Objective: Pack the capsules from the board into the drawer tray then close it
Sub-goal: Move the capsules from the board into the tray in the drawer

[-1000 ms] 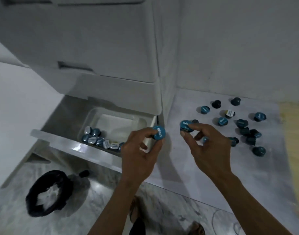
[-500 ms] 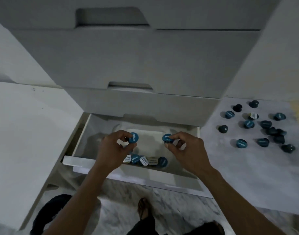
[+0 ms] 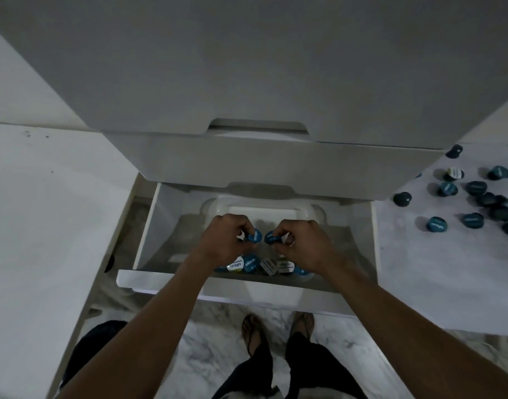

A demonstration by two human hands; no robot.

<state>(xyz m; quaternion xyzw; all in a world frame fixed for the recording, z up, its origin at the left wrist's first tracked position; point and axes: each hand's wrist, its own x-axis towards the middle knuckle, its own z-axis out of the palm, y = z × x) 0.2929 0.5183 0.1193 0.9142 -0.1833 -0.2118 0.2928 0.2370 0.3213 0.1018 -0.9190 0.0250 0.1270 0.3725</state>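
Both hands reach into the open bottom drawer, over its white plastic tray. My left hand pinches a blue capsule between thumb and fingers. My right hand pinches another blue capsule; the two capsules nearly touch above the tray. A row of several capsules, blue and white topped, lies along the tray's near side, partly hidden by my wrists. Several more dark blue capsules lie scattered on the white board at the right.
Closed white drawer fronts overhang the back of the open drawer. A white surface lies at the left. Below are a marble floor, my sandalled feet and a dark object at the lower left.
Both hands have carried their capsules from the board's edge into the drawer, lowered them over the tray and brought them close together. The view has swung left onto the drawer.
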